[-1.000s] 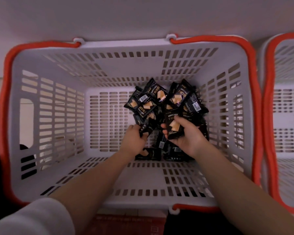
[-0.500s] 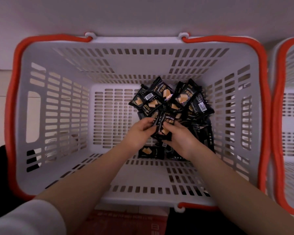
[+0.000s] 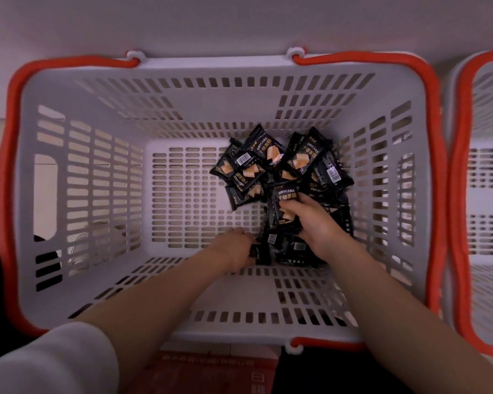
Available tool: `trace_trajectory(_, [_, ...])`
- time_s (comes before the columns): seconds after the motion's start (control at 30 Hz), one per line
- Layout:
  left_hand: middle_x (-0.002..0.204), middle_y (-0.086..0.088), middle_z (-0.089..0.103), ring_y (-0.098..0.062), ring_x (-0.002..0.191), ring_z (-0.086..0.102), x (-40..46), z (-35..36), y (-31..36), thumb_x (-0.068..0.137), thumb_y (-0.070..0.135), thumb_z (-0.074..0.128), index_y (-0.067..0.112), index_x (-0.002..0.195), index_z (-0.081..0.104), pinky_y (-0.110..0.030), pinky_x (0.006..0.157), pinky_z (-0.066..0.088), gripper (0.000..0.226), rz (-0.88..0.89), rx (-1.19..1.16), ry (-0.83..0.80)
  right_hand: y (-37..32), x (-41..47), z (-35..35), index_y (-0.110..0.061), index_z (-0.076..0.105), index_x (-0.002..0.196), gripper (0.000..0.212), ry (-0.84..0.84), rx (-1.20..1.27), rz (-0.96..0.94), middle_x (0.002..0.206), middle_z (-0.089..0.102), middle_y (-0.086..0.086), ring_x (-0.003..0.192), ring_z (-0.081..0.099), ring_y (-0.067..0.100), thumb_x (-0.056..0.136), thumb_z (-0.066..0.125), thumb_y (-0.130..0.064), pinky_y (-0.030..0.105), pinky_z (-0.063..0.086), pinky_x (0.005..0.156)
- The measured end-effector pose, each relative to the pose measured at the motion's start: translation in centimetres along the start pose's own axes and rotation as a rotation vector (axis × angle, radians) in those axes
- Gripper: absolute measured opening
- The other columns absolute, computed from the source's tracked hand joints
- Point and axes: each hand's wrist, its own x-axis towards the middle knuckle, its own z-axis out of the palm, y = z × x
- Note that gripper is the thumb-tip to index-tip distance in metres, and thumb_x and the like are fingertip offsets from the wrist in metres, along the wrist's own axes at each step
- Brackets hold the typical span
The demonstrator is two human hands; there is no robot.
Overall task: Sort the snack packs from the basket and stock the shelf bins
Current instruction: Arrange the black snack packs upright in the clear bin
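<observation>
both hands reach down into the white slotted basket [image 3: 77,194] with the red handles. right hand [image 3: 315,223] has its grip closed round a small stack of black snack packs [image 3: 285,211], thumb across the top pack's face, the drycake print facing up. left hand [image 3: 235,248] lies low on the basket floor just beside that stack, its fingers curled at the edge of one dark pack [image 3: 259,253] lying flat near the front wall; how firmly it grips cannot be told. loose pile of packs [image 3: 279,163] sits heaped toward the far right of the floor, just beyond the right hand. second basket [image 3: 484,194] stands beside, on the right.
</observation>
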Motion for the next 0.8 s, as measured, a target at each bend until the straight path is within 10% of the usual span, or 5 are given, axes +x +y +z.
trace_trajectory(0.2, [0.112, -0.01, 0.056, -0.024, 0.101, 0.052, 0.0, -1.9, -0.8, 0.083, 0.033, 0.067, 0.007, 0.116, 0.052, -0.028, 0.076, 0.04, 0.045, -0.063, -0.249, 0.011, -0.4, -0.1, 0.1, -0.029, 0.052, 0.113, 0.026, 0.033, -0.113, -0.088, 0.098, 0.059, -0.013, 0.092, 0.055, 0.007, 0.089, 0.059, -0.022, 0.025, 0.039, 0.075])
trace_trajectory(0.33, [0.091, 0.002, 0.059, -0.009, 0.075, 0.057, -1.3, -3.0, -1.9, 0.089, 0.021, 0.061, 0.015, 0.098, 0.055, -0.016, 0.059, 0.039, 0.012, -0.108, -0.916, 0.191, -0.7, -0.2, 0.2, -0.029, 0.052, 0.108, 0.02, 0.034, -0.084, -0.107, 0.101, 0.06, -0.01, 0.097, 0.056, 0.011, 0.09, 0.056, -0.022, 0.027, 0.04, 0.081])
trace_trajectory(0.47, [0.093, -0.002, 0.071, -0.014, 0.085, 0.066, -2.2, -3.5, -2.2, 0.091, 0.013, 0.053, 0.008, 0.105, 0.063, -0.024, 0.076, 0.055, 0.017, -0.011, -1.751, 0.116, -0.8, -0.8, 1.3, -0.032, 0.052, 0.108, 0.02, 0.035, -0.036, -0.186, 0.103, 0.061, -0.013, 0.097, 0.056, 0.006, 0.091, 0.055, -0.022, 0.023, 0.041, 0.076])
trace_trajectory(0.63, [0.065, 0.008, 0.067, -0.003, 0.058, 0.063, -2.3, -4.4, -1.8, 0.094, 0.012, 0.042, 0.015, 0.086, 0.058, -0.014, 0.056, 0.05, 0.018, 0.021, -1.881, 0.18, -1.1, -1.2, 2.1, -0.025, 0.044, 0.127, 0.033, 0.1, -0.096, -0.265, 0.11, 0.056, -0.012, 0.109, 0.052, 0.014, 0.095, 0.048, -0.02, 0.031, 0.038, 0.092])
trace_trajectory(0.8, [0.089, 0.004, 0.069, -0.007, 0.076, 0.066, -1.8, -4.8, -1.2, 0.096, 0.019, 0.046, 0.023, 0.103, 0.059, -0.024, 0.071, 0.052, 0.015, 0.109, -1.863, 0.233, -1.4, -1.4, 4.7, -0.025, 0.038, 0.139, 0.04, -0.047, -0.109, -0.262, 0.116, 0.054, -0.018, 0.106, 0.05, -0.003, 0.099, 0.037, -0.033, 0.013, 0.038, 0.087])
